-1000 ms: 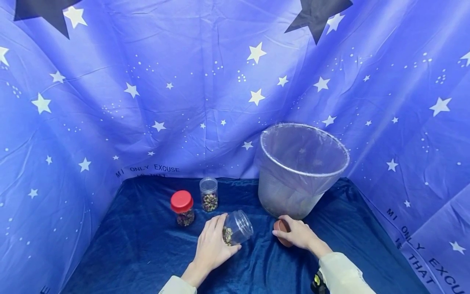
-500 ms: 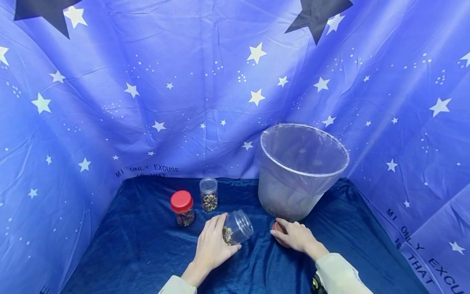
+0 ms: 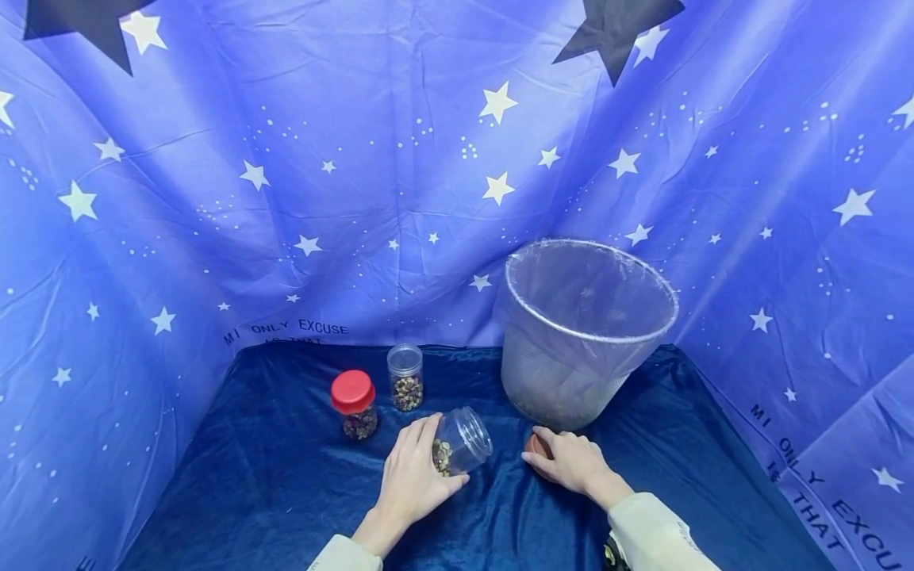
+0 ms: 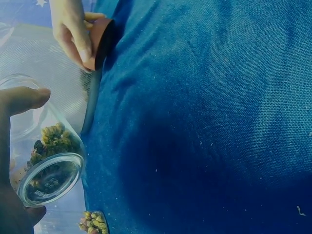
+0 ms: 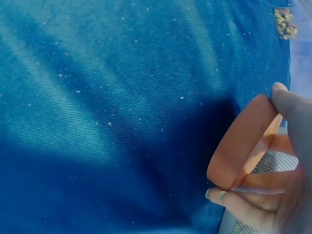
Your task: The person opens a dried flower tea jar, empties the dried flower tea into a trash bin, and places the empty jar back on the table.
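My left hand grips a clear jar that leans to the right, its open mouth facing up and right. Dried yellow-green buds lie inside the jar, as the left wrist view shows. A little to the right, my right hand pinches a reddish-brown round lid by its rim, held on edge between thumb and fingers. In the head view the fingers partly cover this lid, which is apart from the jar.
Behind the left hand stand a red-lidded jar and an uncapped jar, both holding dried bits. A lined mesh bin stands just beyond the right hand. Blue cloth covers the table, and a starry curtain surrounds it.
My right hand has shifted slightly left with the lid and turned, so less of the lid shows. The left hand and its jar stay in place.
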A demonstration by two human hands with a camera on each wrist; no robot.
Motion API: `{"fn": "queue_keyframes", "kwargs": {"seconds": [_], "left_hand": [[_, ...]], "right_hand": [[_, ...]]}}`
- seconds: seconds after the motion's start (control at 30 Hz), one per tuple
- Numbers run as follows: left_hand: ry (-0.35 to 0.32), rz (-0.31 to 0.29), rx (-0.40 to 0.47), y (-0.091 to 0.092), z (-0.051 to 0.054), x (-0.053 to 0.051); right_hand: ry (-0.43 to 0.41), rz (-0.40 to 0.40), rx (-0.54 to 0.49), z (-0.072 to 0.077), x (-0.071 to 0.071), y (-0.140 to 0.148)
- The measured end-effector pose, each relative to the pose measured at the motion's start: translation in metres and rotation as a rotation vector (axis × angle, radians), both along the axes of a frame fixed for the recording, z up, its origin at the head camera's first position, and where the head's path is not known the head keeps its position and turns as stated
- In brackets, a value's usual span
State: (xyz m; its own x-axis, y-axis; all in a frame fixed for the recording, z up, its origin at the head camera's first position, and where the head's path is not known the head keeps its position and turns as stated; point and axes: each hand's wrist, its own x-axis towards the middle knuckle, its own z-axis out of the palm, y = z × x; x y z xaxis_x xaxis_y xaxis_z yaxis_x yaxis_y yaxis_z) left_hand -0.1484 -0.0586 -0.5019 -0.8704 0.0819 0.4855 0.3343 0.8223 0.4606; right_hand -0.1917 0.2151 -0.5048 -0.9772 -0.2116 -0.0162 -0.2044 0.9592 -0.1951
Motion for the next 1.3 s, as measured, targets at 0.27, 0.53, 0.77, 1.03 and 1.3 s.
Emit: {"fn": "queue_keyframes", "kwargs": {"seconds": [0.27,0.53,0.77,1.03,1.3], "left_hand": [[-0.026,-0.003,0.008,0.0,0.0,0.0],[-0.043,-0.005,0.013,0.001,0.0,0.0],[-0.039,-0.001,0.018,0.001,-0.001,0.0],[-0.019,0.003,0.017,0.001,0.0,0.001],[-0.008,-0.002,0.018,0.002,0.0,0.001]], "right_hand": [[0.038,0.027,0.051,-0.003,0.003,-0.006],[0.073,0.054,0.077,-0.006,0.007,-0.01],[0.07,0.052,0.097,-0.01,0.008,-0.013],[0.082,0.073,0.145,-0.012,0.009,-0.015],[0.093,0.081,0.169,-0.012,0.012,-0.016]]}}
